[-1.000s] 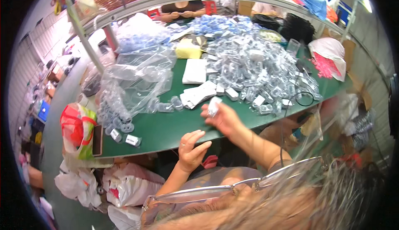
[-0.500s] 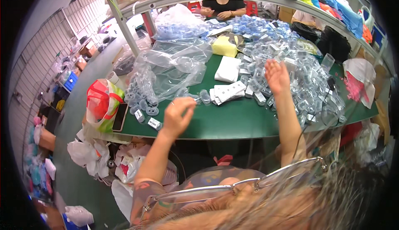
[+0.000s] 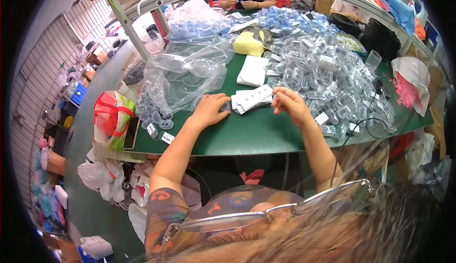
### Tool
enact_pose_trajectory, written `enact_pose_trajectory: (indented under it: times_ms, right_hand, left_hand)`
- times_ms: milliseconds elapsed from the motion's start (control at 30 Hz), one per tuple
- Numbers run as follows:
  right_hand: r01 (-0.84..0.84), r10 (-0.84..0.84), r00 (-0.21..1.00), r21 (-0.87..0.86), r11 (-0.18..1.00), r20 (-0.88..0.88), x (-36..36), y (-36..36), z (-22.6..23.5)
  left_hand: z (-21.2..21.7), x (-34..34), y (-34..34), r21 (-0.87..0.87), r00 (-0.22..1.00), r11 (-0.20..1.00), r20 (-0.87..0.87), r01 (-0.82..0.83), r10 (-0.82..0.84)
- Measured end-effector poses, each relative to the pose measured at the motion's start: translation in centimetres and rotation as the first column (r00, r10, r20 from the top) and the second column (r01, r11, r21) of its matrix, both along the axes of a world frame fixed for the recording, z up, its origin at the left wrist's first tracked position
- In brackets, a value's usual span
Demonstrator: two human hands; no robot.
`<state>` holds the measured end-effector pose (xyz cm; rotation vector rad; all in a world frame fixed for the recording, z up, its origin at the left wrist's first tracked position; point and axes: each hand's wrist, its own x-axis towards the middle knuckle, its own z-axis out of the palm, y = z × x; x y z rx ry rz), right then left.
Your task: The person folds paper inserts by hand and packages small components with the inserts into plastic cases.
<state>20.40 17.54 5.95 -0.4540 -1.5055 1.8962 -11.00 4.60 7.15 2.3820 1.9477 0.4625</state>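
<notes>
Cards (image 3: 255, 98), white, fanned in a stack on green table (image 3: 237, 142), near white bundle (image 3: 252, 70). Left hand (image 3: 207, 112): fingers bent, beside clear plastic piece (image 3: 227, 105); grip cannot be told. Right hand (image 3: 291, 105): fingers loosely curled at stack's right edge; hold indistinct.

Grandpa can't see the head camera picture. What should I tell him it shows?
A left hand and a right hand flank white cards on a green table. A big heap of clear plastic cases lies beyond the right hand.
</notes>
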Motion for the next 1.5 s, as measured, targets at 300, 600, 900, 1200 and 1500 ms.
enact_pose_trajectory:
  times_ms: [300,600,900,1200,1500]
  right_hand:
    - [-0.03,-0.556,0.818,0.976,0.217,0.149,-4.6,-4.2,1.0]
    - [-0.269,-0.635,0.75,0.963,-0.034,0.187,-7.6,-3.9,-0.5]
    - [-0.272,-0.522,0.821,0.962,-0.003,0.231,-7.3,-2.2,0.3]
    - [-0.27,-0.349,0.886,0.951,0.149,0.306,-7.3,0.1,0.8]
    - [-0.285,-0.263,0.906,0.937,0.199,0.332,-7.4,1.0,1.2]
  left_hand:
    - [-2.2,6.6,-8.3,0.301,0.962,0.915,0.134,-0.269,0.239]
    - [-5.0,7.0,-9.7,0.371,0.917,0.844,0.253,-0.387,0.309]
    - [-5.4,6.5,-9.8,0.337,0.892,0.861,0.38,-0.382,0.247]
    - [-5.3,6.3,-9.9,0.33,0.878,0.862,0.418,-0.385,0.232]
    - [-5.2,6.3,-10.0,0.314,0.872,0.874,0.442,-0.369,0.209]
